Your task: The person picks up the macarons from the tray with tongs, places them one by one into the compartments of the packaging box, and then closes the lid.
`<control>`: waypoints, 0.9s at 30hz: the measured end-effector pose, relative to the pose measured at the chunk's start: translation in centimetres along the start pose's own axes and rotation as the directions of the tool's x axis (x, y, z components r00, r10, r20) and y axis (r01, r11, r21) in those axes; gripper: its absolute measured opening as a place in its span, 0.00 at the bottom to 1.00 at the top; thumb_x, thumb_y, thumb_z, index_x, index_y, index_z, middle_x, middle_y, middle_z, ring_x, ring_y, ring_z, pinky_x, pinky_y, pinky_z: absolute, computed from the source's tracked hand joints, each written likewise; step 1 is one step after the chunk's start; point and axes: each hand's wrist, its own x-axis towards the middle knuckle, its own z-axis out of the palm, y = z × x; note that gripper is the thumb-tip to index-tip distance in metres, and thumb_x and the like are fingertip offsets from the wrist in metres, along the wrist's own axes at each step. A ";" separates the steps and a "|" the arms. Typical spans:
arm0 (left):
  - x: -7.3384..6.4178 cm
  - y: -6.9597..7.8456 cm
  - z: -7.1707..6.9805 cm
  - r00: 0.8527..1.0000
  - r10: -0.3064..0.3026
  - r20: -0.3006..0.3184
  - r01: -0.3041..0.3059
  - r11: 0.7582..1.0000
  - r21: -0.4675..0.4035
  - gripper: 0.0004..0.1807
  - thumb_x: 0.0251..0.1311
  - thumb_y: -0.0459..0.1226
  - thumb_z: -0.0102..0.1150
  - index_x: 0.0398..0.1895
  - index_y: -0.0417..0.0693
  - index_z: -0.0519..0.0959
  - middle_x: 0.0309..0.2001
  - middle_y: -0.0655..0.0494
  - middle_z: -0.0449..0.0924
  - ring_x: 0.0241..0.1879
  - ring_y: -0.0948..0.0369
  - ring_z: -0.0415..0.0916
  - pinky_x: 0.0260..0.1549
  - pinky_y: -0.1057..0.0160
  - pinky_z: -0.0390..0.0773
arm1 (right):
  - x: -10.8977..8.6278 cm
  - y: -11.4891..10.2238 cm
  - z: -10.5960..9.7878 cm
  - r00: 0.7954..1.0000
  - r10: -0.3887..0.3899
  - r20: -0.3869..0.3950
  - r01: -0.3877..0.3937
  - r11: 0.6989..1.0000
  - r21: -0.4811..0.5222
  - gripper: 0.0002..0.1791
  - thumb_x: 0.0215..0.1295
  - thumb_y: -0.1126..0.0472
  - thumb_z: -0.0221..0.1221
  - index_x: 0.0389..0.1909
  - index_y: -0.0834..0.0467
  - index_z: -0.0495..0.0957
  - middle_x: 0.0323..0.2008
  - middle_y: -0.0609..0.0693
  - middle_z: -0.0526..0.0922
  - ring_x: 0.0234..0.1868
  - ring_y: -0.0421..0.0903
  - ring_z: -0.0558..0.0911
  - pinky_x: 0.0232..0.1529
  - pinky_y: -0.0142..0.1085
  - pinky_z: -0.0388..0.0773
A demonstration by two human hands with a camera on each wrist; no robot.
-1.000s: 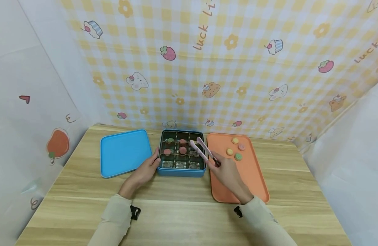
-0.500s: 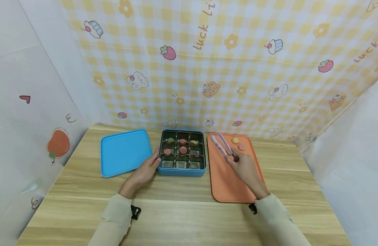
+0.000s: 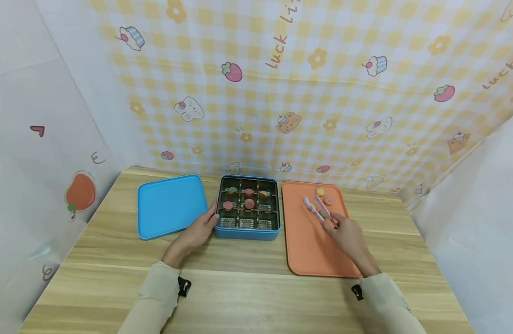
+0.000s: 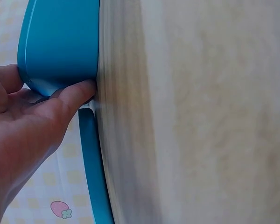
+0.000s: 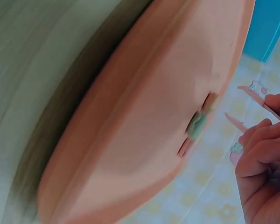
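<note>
My left hand (image 3: 198, 232) holds the left side of a blue box (image 3: 248, 235); in the left wrist view its thumb and fingers wrap the box's corner. A dark divided insert fills the box, with a green macaron (image 3: 231, 190), a yellow macaron (image 3: 264, 194) and several pink ones in separate compartments. Over the orange tray (image 3: 308, 250), my right hand (image 3: 349, 235) grips pale purple tongs (image 3: 310, 206), their tips apart. A green macaron (image 5: 196, 124) lies near the tips, partly covered in the head view. Behind it are a pink macaron (image 3: 328, 201) and a yellow macaron (image 3: 320, 191).
A flat blue lid (image 3: 170, 206) lies left of the box on the wooden table (image 3: 239, 297). The orange tray stands just right of the box. A yellow checked cloth (image 3: 256, 102) hangs behind everything.
My right hand has moved right with the tongs, from above the box to over the tray. A yellow macaron shows uncovered in the box's back right compartment. My left hand stays put.
</note>
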 end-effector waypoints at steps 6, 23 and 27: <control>0.0 0.1 0.1 1.000 0.000 -0.010 0.000 1.000 0.005 0.32 0.81 0.37 0.28 0.79 0.45 0.31 0.79 0.43 0.29 0.78 0.46 0.28 0.74 0.42 0.38 | -0.1 0.9 -0.3 0.999 0.028 0.041 -0.026 0.999 -0.038 0.12 0.70 0.55 0.60 0.38 0.61 0.80 0.11 0.44 0.65 0.11 0.37 0.59 0.13 0.28 0.54; -0.1 0.0 0.1 1.000 -0.011 -0.020 0.011 1.000 0.001 0.32 0.81 0.38 0.29 0.80 0.47 0.31 0.80 0.43 0.32 0.78 0.46 0.29 0.74 0.41 0.39 | -0.2 1.7 0.7 0.998 0.011 0.068 -0.009 0.999 -0.035 0.13 0.71 0.55 0.59 0.28 0.57 0.74 0.11 0.42 0.62 0.11 0.36 0.57 0.14 0.29 0.54; -0.1 0.0 0.1 1.000 -0.012 -0.021 0.012 1.000 -0.001 0.32 0.81 0.38 0.30 0.80 0.48 0.31 0.80 0.43 0.32 0.78 0.46 0.29 0.73 0.41 0.39 | -0.3 1.7 1.0 0.998 -0.007 0.055 0.009 0.999 -0.041 0.12 0.71 0.56 0.59 0.28 0.56 0.74 0.11 0.42 0.63 0.11 0.36 0.58 0.14 0.29 0.55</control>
